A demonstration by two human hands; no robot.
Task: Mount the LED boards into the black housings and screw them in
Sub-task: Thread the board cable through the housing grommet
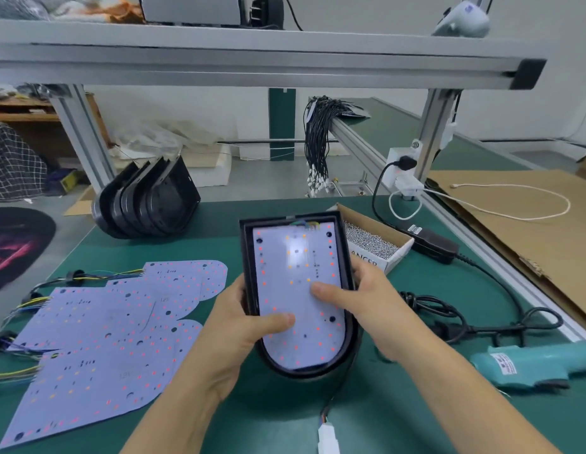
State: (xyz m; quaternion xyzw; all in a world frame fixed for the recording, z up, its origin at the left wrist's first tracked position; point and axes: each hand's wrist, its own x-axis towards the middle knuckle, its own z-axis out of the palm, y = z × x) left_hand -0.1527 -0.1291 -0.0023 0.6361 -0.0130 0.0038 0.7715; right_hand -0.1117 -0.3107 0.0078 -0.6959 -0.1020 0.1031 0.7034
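Two hands hold one black plastic D-shaped housing (349, 339) above the green bench mat (285, 417). My left hand (232, 326) grips the housing's left wall, fingers curled beneath it, thumb pressed flat on the white LED board (299, 290) seated inside. My right hand (363, 296) grips the right wall the same way, thumb resting on the board nearer its centre. The board lies within the housing rim, its coloured wires at the far straight edge. A lead with a white connector (328, 437) hangs from the housing's rounded near end.

Left of the housing, a spread of loose white LED boards (98, 339) with wire tails lies overlapping on the mat. Behind them, a row of empty black housings (147, 204) stands nested on edge. Just beyond my right hand sits a cardboard box of silver screws (373, 244). A teal electric screwdriver (534, 365) lies on the mat to the right, near a black power adapter (432, 245) and its coiled cable.
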